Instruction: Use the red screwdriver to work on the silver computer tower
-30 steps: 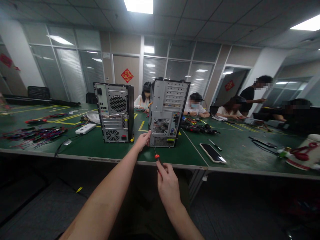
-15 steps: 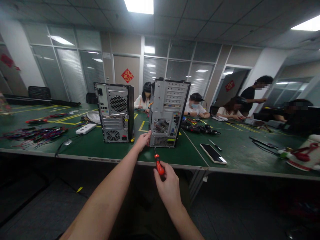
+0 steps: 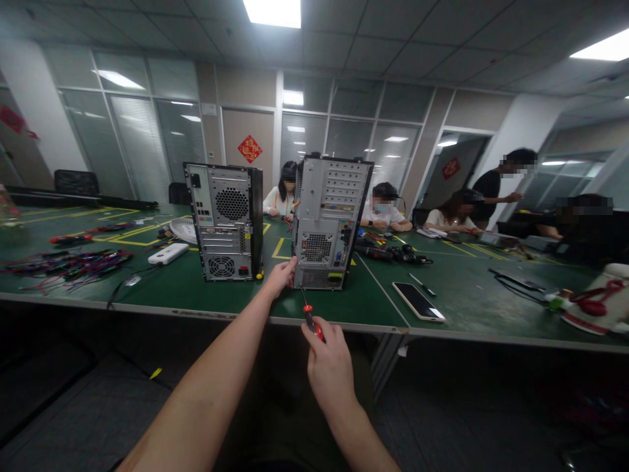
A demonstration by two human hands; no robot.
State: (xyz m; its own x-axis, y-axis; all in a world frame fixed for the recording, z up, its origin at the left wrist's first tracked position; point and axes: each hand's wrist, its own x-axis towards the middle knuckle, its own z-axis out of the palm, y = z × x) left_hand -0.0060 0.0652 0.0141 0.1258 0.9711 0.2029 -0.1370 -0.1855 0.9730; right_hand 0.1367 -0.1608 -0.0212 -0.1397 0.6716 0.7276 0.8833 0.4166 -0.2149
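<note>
Two computer towers stand upright with their backs toward me. At the lower left edge of the right computer tower (image 3: 314,252), my left hand (image 3: 282,276) grips the case, its fingertips partly hidden by the side. My right hand (image 3: 330,347) is closed around the handle of a red and black screwdriver (image 3: 308,309). The screwdriver's shaft points up and away, its tip at the bottom left corner of that tower's back. A second computer tower (image 3: 223,223) stands to the left, apart from both hands.
On the green table (image 3: 275,313) lie a phone (image 3: 417,301), a thin pen-like tool (image 3: 422,284), a white power strip (image 3: 168,254) and a heap of coloured wires (image 3: 73,262). Black cables (image 3: 403,254) lie behind on the right. Several people sit or stand beyond.
The screwdriver handle has turned within my right hand, its red and black sides showing differently, while the fingers shifted around it. My left hand and both towers have stayed in place.
</note>
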